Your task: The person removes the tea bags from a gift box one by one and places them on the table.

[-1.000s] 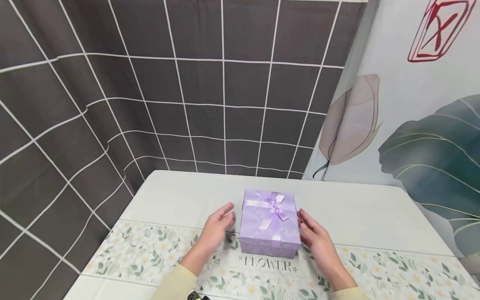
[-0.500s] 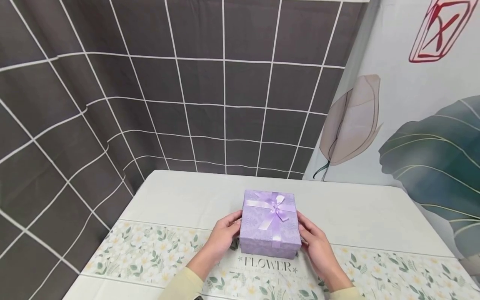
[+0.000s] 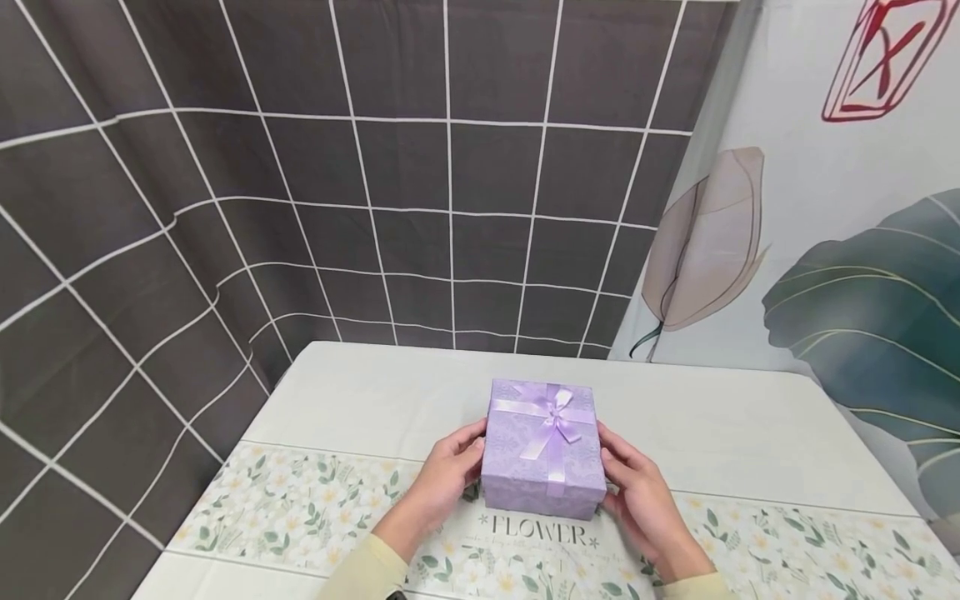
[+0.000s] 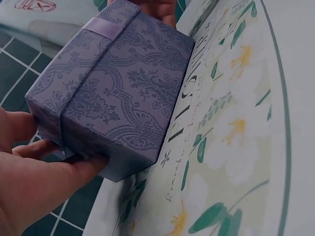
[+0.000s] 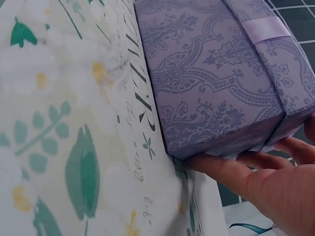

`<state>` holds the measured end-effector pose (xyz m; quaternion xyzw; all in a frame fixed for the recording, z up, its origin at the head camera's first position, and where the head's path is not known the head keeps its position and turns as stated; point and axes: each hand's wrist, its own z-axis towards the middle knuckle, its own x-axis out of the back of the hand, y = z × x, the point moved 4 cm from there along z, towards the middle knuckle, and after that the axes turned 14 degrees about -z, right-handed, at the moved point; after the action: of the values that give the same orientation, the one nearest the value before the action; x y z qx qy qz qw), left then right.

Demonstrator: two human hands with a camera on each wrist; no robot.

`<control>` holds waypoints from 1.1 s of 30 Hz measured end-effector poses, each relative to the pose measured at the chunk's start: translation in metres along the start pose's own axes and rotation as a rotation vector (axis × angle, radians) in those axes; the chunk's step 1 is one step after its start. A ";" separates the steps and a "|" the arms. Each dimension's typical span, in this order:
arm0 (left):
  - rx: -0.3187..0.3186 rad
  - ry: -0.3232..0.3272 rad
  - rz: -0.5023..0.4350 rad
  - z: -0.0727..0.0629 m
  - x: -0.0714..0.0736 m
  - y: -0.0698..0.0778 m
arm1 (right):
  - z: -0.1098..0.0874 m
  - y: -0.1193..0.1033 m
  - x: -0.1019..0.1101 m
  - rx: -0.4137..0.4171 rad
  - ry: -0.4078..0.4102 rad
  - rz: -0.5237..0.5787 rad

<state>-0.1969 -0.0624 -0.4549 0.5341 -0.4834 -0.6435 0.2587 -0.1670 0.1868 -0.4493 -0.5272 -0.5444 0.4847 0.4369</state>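
Observation:
A square purple gift box (image 3: 517, 450) with a damask pattern sits on the table, its lid crossed by a pale lilac ribbon tied in a bow (image 3: 556, 419). My left hand (image 3: 442, 475) holds its left side, the thumb towards me and the fingers reaching further back. On the opposite side my right hand (image 3: 639, 500) holds it the same way. Both wrist views show fingers and thumb against the side walls, below and at the lid's edge. The box's bottom edge lies along the printed lettering on the cloth. Some fingertips are hidden behind the box.
A white tablecloth (image 3: 375, 392) with a floral band (image 3: 300, 508) and the word FLOWER (image 3: 536, 530) covers the table. Behind it hangs a dark curtain (image 3: 405, 167) with a white grid. A pale curtain with painted leaves (image 3: 885, 283) hangs at the right.
My left hand has moved right from beside the box to its left side. The right hand has closed in on the right side. The box has stayed in place on the table.

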 end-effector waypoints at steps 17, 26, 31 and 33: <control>0.001 0.002 -0.040 -0.002 0.001 0.007 | -0.002 -0.010 -0.003 0.017 0.068 -0.107; -0.023 0.092 0.167 0.000 -0.002 0.015 | -0.003 -0.020 -0.003 0.005 0.174 -0.335; 0.013 0.059 0.064 0.000 -0.005 0.019 | -0.003 -0.020 -0.002 -0.041 0.157 -0.212; 0.022 0.048 0.034 -0.001 -0.006 0.020 | -0.003 -0.020 -0.002 -0.047 0.152 -0.168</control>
<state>-0.1981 -0.0653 -0.4339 0.5438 -0.4931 -0.6208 0.2753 -0.1673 0.1860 -0.4290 -0.5248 -0.5632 0.3923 0.5035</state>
